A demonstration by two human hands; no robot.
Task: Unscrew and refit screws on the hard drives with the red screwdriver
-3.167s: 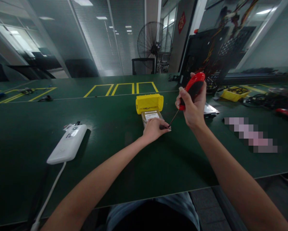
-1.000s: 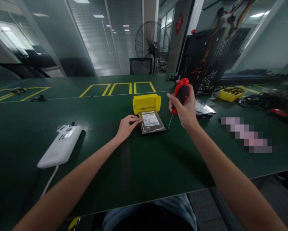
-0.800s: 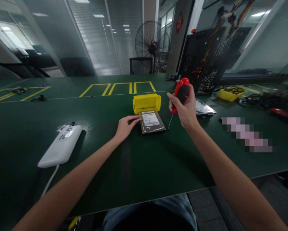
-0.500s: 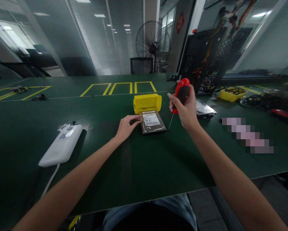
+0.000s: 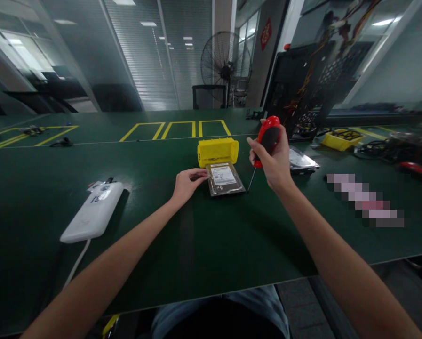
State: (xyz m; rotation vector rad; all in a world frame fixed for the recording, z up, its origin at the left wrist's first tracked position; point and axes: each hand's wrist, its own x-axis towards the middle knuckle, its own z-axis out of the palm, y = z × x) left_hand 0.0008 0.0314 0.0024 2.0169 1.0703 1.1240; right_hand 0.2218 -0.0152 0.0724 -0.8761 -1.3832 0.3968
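A hard drive (image 5: 224, 183) with a white label lies on the green table, just in front of a yellow plastic bin (image 5: 218, 151) that rests on its side with the open face towards me. My left hand (image 5: 189, 184) is at the drive's left edge, thumb and fingertips pinched together; what is between them is too small to make out. In my right hand (image 5: 276, 160) is a screwdriver (image 5: 269, 134) with a red and black handle, held tilted. Its thin shaft points down, with the tip close beside the drive's front right corner. Whether the tip touches anything cannot be told.
To the left lies a white power bank-like device (image 5: 92, 212) with a cable. Right of my right hand sits another hard drive (image 5: 300, 160). An open computer case (image 5: 298, 89), a yellow bin of cables (image 5: 341, 140) and a red-handled tool (image 5: 415, 170) are farther right.
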